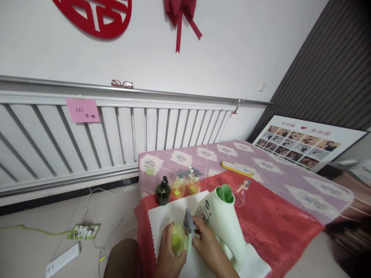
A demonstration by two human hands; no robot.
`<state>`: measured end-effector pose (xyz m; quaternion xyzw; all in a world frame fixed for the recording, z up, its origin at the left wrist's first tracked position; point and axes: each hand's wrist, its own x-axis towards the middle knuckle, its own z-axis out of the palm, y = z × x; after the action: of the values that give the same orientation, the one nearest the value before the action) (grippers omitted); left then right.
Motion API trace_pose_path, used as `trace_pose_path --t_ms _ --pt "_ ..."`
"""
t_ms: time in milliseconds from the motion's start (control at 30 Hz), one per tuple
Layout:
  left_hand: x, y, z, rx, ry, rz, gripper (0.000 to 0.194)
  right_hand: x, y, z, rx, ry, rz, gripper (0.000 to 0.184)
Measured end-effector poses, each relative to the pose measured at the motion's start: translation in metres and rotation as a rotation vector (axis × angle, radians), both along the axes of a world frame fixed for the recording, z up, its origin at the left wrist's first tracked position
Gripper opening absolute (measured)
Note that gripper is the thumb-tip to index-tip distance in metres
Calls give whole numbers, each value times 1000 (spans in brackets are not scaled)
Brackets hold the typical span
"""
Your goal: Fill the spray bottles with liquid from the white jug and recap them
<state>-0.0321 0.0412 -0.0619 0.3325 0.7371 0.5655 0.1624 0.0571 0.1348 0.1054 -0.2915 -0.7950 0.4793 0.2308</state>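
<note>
My left hand (169,251) is wrapped round a clear ribbed bottle (178,239) of yellow-green liquid, which I hold above a white sheet. At its top, my right hand (207,239) grips a grey pump head (188,222) with closed fingers. A pale green strip runs down beside the bottle; I cannot make out what it belongs to. Just right of my hands stands a large pale green detergent jug (222,216) with its green-lined mouth open. Behind are a dark green pump bottle (162,192) and two pump bottles of orange liquid (177,187).
A red cloth (278,216) and the white sheet (162,216) cover the near part of a patterned table (203,154). A yellow box (236,168) and a light green cap (150,170) lie farther back. On the floor at left are a power strip (84,231) and cables.
</note>
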Motion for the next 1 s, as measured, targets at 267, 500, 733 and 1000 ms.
trace_pose_path --t_ms 267,500,733,1000 --pt "-7 1 -23 2 13 -28 82 0 -6 -22 97 -25 -86 24" --pt "-8 1 -23 56 20 6 73 -12 -16 -43 83 26 -273 16" --pt "-10 3 -22 87 26 9 69 -20 -18 -49 63 69 -358 15" --pt "-7 2 -18 58 41 -5 72 -17 -16 -46 -155 130 -248 54"
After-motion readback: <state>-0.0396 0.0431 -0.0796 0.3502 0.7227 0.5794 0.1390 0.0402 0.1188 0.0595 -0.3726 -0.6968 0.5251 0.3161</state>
